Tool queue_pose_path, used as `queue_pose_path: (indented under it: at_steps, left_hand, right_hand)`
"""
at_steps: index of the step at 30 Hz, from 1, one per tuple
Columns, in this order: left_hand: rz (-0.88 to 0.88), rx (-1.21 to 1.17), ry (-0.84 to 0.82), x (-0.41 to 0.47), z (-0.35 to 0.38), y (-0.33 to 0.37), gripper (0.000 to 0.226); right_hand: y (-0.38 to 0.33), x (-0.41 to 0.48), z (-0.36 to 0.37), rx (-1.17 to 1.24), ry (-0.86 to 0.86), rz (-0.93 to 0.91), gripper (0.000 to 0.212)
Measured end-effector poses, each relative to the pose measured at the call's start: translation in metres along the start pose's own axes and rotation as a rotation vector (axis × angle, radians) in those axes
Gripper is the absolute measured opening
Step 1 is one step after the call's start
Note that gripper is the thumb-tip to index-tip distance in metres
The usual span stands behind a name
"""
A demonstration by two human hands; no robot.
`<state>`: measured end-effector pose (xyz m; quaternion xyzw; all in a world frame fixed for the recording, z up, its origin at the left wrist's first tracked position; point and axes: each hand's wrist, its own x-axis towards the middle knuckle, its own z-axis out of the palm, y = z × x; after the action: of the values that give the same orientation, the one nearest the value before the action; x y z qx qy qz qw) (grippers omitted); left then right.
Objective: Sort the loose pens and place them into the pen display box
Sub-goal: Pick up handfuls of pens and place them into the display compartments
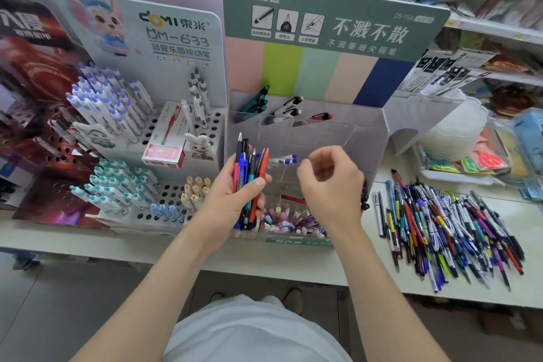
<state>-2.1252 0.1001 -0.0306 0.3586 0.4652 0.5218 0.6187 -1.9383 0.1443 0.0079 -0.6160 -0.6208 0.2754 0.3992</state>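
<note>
**Left hand full, right hand unclear, over the pen display box**

From here I cannot tell whether my right hand (pixel 332 185) holds anything: it hovers over the middle of the pen display box (pixel 352 132) with its back to the camera and its fingers (pixel 307 163) curled inward, hiding whatever might sit between them. Something dark and beaded shows behind that hand; I cannot make it out. My left hand (pixel 226 197) grips a bundle of pens (pixel 249 167) upright over the box's front left corner. Both hands cover much of the box's front compartments, where pastel pens (pixel 279 219) show only in part. The back compartments hold teal pens (pixel 257 103), white-and-black pens (pixel 289 107) and one red pen (pixel 316 118).

The loose pens (pixel 449 229) lie heaped on the white surface (pixel 264 258) to the right of the box. Left of the box stands a pegged rack (pixel 164 126) of capped pens. Behind the box, store shelves (pixel 484 26) are blurred and cut off by the frame.
</note>
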Motion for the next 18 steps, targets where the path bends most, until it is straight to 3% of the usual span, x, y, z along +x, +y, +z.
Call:
queue_pose_path:
  at_steps: [3, 5, 9, 14, 18]
  left_hand:
    - [0.008, 0.006, -0.009, 0.004, 0.012, 0.003, 0.037]
    - [0.012, 0.019, -0.019, 0.005, 0.020, 0.007, 0.039]
    - [-0.011, 0.049, -0.130, 0.005, 0.029, 0.008, 0.046]
    - [-0.046, 0.070, -0.166, 0.004, 0.039, 0.003, 0.037]
    - [-0.070, 0.074, -0.047, 0.007, 0.036, 0.000, 0.029]
  right_hand:
    - [0.001, -0.021, -0.002, 0.166, -0.314, 0.078, 0.013]
    - [0.004, -0.026, -0.001, 0.270, -0.368, 0.128, 0.014]
    - [0.005, -0.020, -0.005, 0.351, -0.212, 0.248, 0.022]
    - [0.013, -0.008, -0.008, 0.282, -0.221, 0.236, 0.016]
    - [0.015, -0.011, -0.015, 0.426, 0.113, 0.227, 0.024]
